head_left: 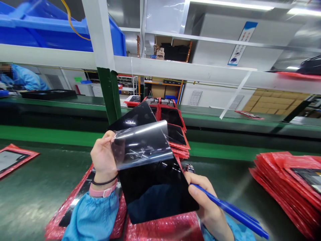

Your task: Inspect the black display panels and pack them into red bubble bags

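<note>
In the head view my left hand [104, 155] pinches the upper left corner of a clear protective film [142, 147]. The film is folded back over the upper part of a glossy black screen panel [155, 194], and its lower part lies bare. My right hand [205, 201] grips the panel's right edge between thumb and fingers. A long blue pen-like tool [233, 209] rests in the same hand, pointing down to the right; its exact kind is unclear. Red bubble-wrap sleeves [165, 227] lie under the panel, partly hidden by it and my arms.
Red-wrapped panels are stacked behind my hands [175, 134] and in a pile of red sleeves [283, 187] at right. Another wrapped panel [15, 159] lies left. A green-and-white post [105, 67] rises behind, below a blue bin [55, 30]. A co-worker [27, 77] sits far left.
</note>
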`<state>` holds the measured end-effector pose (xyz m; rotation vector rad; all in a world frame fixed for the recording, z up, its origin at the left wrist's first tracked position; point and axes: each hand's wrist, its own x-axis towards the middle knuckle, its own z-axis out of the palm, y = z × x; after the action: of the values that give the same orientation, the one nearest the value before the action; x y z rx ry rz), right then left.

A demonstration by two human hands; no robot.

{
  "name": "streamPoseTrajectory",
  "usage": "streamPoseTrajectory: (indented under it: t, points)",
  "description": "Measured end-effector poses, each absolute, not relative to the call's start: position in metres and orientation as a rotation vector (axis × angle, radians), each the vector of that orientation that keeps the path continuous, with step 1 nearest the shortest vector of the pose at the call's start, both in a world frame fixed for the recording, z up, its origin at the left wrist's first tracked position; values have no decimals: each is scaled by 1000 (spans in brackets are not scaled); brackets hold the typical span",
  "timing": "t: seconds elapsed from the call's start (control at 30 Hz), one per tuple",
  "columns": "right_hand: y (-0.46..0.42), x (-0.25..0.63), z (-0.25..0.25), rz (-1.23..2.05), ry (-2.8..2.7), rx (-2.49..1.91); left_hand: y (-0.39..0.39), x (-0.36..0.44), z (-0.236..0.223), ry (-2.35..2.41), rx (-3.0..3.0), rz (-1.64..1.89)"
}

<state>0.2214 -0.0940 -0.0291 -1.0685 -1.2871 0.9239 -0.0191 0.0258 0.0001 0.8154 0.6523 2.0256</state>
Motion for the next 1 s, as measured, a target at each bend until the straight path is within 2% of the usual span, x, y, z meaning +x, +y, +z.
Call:
streamPoseTrajectory:
  t: [0.17,0.33,0.5,0.7,0.87,1.0]
  points:
    - [-91,217,-29,941,-1231,-1083,8,-6,8,564,944,1776]
    - [-100,216,-27,878,-1131,-1178,0,5,7,469,992,1756]
    - [-96,208,-4,968,-1337,-977,-3,6,7,532,1001,1690]
    - [-88,200,6,1060,-1335,-890,0,7,4,568,1051,1741]
    - [-89,202,-9,949,-1372,-950,1,8,1,588,1104,1768]
    - [-87,205,-29,578,-1509,-954,1,8,0,573,1159,1823]
